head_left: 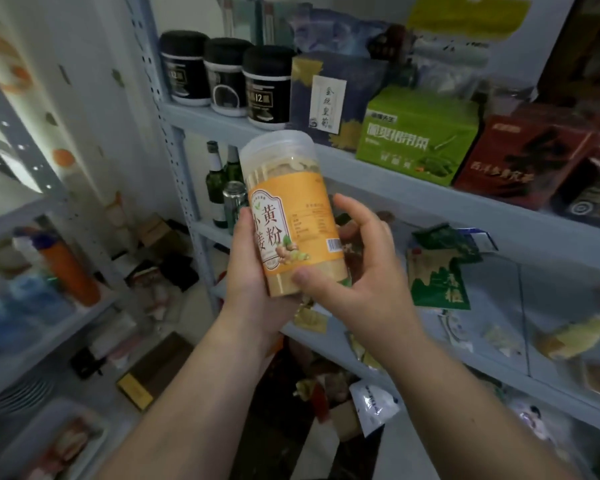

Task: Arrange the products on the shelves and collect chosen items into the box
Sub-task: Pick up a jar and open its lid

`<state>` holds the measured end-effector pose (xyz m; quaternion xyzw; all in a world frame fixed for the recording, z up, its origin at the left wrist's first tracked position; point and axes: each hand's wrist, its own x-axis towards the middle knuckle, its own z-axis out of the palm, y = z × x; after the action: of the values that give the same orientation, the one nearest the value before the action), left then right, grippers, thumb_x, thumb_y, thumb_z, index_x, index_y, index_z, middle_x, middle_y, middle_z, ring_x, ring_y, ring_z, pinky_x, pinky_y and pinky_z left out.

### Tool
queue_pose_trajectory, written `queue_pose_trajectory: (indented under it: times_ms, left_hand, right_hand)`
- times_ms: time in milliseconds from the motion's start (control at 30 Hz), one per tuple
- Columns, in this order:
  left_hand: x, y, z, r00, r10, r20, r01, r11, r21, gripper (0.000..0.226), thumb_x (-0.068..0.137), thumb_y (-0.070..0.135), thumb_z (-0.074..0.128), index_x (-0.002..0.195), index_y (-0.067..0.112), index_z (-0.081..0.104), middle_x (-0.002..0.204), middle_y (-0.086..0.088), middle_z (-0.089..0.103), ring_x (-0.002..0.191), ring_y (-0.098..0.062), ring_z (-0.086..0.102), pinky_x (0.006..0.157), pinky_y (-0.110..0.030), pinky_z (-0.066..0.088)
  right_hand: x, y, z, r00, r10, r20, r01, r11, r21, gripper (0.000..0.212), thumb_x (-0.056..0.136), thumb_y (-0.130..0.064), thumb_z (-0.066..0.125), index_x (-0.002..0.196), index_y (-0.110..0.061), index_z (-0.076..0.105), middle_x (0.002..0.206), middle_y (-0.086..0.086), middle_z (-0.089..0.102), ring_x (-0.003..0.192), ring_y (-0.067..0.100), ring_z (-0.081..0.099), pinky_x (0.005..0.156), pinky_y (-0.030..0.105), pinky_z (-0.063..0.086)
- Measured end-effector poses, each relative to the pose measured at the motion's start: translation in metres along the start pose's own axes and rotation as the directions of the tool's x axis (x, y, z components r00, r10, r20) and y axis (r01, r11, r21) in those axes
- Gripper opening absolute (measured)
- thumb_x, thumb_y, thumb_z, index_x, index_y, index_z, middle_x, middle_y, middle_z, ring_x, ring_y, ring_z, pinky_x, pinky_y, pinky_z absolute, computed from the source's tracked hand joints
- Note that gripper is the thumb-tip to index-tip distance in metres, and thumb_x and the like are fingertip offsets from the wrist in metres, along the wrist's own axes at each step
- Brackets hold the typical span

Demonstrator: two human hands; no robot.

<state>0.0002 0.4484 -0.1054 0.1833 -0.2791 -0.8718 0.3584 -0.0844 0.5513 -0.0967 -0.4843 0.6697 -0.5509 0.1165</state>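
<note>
A tall clear jar of yellow ginger powder [293, 216] with an orange label and a translucent lid is held upright in front of the shelves. My left hand [253, 271] grips its lower left side from behind. My right hand [357, 268] holds its right side, with the thumb pressed on the base of the label and the fingers curled round the back. The jar hangs in the air just below the upper shelf [413, 188]. No collecting box can be made out.
On the upper shelf stand three black-lidded jars [227, 76], a dark blue box [329, 98], a green carton [416, 136] and a red box [523, 157]. Green bottles [217, 181] and a can stand behind the jar. Green packets [437, 275] lie on the middle shelf. Another rack [42, 299] stands at left.
</note>
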Motion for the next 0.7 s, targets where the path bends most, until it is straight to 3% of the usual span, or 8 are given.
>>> queue_pose_trajectory:
  times_ms: [100, 233, 333, 433, 500, 567, 633, 700]
  left_hand:
    - [0.0, 0.003, -0.014, 1.0, -0.01, -0.008, 0.009, 0.999, -0.039, 0.068, 0.103, 0.062, 0.027, 0.118, 0.012, 0.07, 0.109, -0.014, 0.076, 0.094, -0.029, 0.075, 0.076, -0.042, 0.061]
    - [0.002, 0.003, -0.027, 1.0, -0.011, 0.029, 0.012, 0.998, -0.061, 0.072, 0.1, 0.064, 0.029, 0.117, 0.012, 0.075, 0.118, -0.016, 0.072, 0.106, -0.031, 0.07, 0.094, -0.048, 0.055]
    - [0.0, 0.0, -0.033, 0.999, -0.01, 0.054, 0.013, 0.998, -0.061, 0.074, 0.101, 0.064, 0.026, 0.106, 0.014, 0.081, 0.116, -0.014, 0.073, 0.106, -0.03, 0.071, 0.095, -0.047, 0.055]
    - [-0.003, -0.001, -0.033, 0.999, -0.027, 0.03, 0.029, 0.997, -0.067, 0.069, 0.1, 0.064, 0.031, 0.118, 0.014, 0.076, 0.121, -0.016, 0.072, 0.111, -0.032, 0.071, 0.094, -0.048, 0.055]
    - [-0.002, -0.001, -0.033, 0.999, -0.02, 0.027, 0.02, 1.0, -0.007, 0.067, 0.094, 0.06, 0.043, 0.137, 0.012, 0.06, 0.13, -0.019, 0.067, 0.119, -0.035, 0.067, 0.095, -0.052, 0.056]
    - [-0.001, 0.001, -0.032, 0.999, 0.0, 0.051, -0.003, 0.998, 0.067, 0.078, 0.085, 0.05, 0.065, 0.147, 0.007, 0.045, 0.136, -0.022, 0.063, 0.122, -0.038, 0.064, 0.091, -0.054, 0.058]
    - [0.0, -0.001, -0.031, 1.0, 0.028, 0.003, -0.029, 0.993, 0.115, 0.097, 0.071, 0.04, 0.087, 0.148, 0.008, 0.037, 0.133, -0.02, 0.066, 0.119, -0.038, 0.066, 0.089, -0.058, 0.058]
    - [-0.004, -0.006, -0.031, 0.997, 0.057, -0.044, -0.05, 0.988, 0.145, 0.104, 0.057, 0.038, 0.097, 0.14, 0.012, 0.039, 0.119, -0.012, 0.074, 0.112, -0.033, 0.07, 0.087, -0.058, 0.059]
  right_hand:
    - [-0.002, 0.001, 0.012, 0.999, -0.042, 0.004, 0.042, 0.999, -0.002, 0.091, 0.061, -0.068, 0.076, 0.141, -0.05, 0.035, 0.12, -0.014, 0.045, 0.119, 0.008, 0.051, 0.095, 0.041, 0.054]
    - [-0.004, 0.005, 0.019, 0.998, -0.054, 0.015, 0.054, 0.998, 0.016, 0.088, 0.064, -0.067, 0.078, 0.14, -0.049, 0.038, 0.119, -0.016, 0.046, 0.12, 0.013, 0.053, 0.094, 0.044, 0.055]
    - [-0.005, 0.008, 0.02, 0.998, -0.057, 0.034, 0.057, 0.998, 0.018, 0.087, 0.066, -0.066, 0.078, 0.141, -0.048, 0.039, 0.119, -0.014, 0.047, 0.119, 0.014, 0.053, 0.094, 0.045, 0.055]
    - [-0.006, 0.011, 0.02, 0.998, -0.032, 0.057, 0.032, 0.999, -0.01, 0.066, 0.076, -0.064, 0.067, 0.136, -0.055, 0.041, 0.12, -0.014, 0.045, 0.118, 0.006, 0.052, 0.096, 0.04, 0.054]
    - [-0.005, 0.016, 0.019, 0.998, 0.035, 0.052, -0.034, 0.999, -0.009, 0.058, 0.086, -0.063, 0.054, 0.142, -0.053, 0.041, 0.123, -0.01, 0.046, 0.119, 0.0, 0.051, 0.102, 0.039, 0.052]
    - [0.0, 0.019, 0.015, 0.989, 0.131, 0.064, -0.131, 0.991, -0.001, 0.065, 0.086, -0.068, 0.05, 0.148, -0.052, 0.039, 0.131, -0.009, 0.049, 0.124, -0.001, 0.05, 0.107, 0.041, 0.049]
    - [0.002, 0.023, 0.008, 0.973, 0.179, 0.144, -0.182, 0.983, 0.012, 0.069, 0.085, -0.07, 0.054, 0.149, -0.049, 0.04, 0.136, -0.011, 0.056, 0.126, 0.008, 0.056, 0.105, 0.046, 0.051]
    - [0.002, 0.024, 0.002, 0.958, 0.192, 0.213, -0.212, 0.974, 0.079, 0.057, 0.096, -0.056, 0.056, 0.149, -0.04, 0.044, 0.131, -0.011, 0.065, 0.118, 0.009, 0.065, 0.098, 0.04, 0.056]
